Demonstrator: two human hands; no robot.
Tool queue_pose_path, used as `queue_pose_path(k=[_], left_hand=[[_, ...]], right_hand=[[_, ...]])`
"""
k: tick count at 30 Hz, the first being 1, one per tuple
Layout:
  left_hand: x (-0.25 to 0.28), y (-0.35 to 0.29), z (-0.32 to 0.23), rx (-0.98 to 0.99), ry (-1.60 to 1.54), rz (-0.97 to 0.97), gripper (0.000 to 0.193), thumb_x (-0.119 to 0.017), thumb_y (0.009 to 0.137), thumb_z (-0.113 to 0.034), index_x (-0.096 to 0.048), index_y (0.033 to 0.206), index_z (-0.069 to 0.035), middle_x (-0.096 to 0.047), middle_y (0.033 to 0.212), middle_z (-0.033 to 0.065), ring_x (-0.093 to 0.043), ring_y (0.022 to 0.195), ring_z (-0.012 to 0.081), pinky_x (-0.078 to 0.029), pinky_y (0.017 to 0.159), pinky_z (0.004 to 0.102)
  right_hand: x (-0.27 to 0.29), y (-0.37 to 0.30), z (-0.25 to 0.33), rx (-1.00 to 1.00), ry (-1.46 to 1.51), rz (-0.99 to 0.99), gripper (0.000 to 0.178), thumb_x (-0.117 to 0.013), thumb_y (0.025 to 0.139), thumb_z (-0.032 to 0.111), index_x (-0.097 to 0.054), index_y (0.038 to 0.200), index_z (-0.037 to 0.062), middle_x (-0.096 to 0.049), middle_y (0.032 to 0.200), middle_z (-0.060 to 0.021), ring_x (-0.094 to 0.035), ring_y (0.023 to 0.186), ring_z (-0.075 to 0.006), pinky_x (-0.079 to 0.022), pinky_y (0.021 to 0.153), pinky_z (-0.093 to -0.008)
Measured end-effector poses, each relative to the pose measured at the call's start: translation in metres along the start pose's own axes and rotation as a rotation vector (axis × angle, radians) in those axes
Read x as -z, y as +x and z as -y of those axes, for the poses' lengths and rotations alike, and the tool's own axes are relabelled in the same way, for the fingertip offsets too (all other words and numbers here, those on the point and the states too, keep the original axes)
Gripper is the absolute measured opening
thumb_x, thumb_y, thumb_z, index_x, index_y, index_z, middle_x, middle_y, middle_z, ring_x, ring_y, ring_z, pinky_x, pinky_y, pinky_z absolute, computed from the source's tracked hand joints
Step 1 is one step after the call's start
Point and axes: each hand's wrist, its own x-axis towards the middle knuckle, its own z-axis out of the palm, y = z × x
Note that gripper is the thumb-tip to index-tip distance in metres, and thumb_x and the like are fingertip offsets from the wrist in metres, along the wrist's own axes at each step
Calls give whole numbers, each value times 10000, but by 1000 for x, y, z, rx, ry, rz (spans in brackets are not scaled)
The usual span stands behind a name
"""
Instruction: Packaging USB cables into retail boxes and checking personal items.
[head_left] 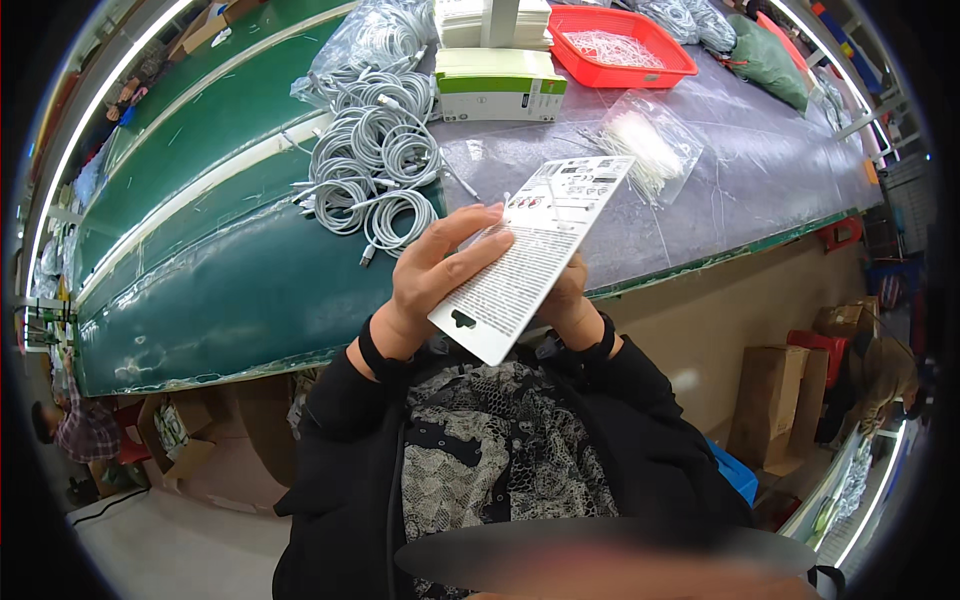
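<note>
Blurred shape (600,562) spans the bottom edge. Left hand (428,282) grips a tilted white card (535,250), fingers slightly parted; right hand (568,298) sits behind, its hold hidden.

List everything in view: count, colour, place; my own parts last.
Work surface: count unclear, green and grey, in front
Printed card: one, white, held up at centre
Cable coils: many, grey, left of centre
Carton: one, green and white, beyond the card
Basket: one, red, right of the carton
Bag of strips: one, clear, right of the card
Sack: one, dark green, far right
Cardboard boxes: several, brown, both sides
Other people: at least two, varied clothing, both edges
Sleeves: two, black, lower centre
Left hand: one, bare, fingers on the card
Right hand: one, bare, partly behind the card
</note>
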Motion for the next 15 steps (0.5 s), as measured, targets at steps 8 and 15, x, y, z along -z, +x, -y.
queue_pose_path(k=[8, 15], left_hand=[[8, 11, -5, -129, 0, 145, 377, -737, 747, -20, -645, 1112, -22, -603, 1166, 208, -634, 1072, 347, -489, 977, 467], [11, 15, -11, -149, 43, 177, 383, -733, 743, -33, -642, 1115, -47, -603, 1165, 196, -625, 1093, 380, -492, 967, 473]], right_hand=[[-22, -57, -23, -1122, 934, -23, 299, -720, 756, 61, -696, 1052, 30, -678, 1122, -129, -580, 1174, -301, -467, 949, -412], [-6, -33, -8, -654, 807, 50, 380, -697, 808, 76, -627, 1177, 13, -659, 1162, -141, -616, 1118, -311, -495, 947, -395]])
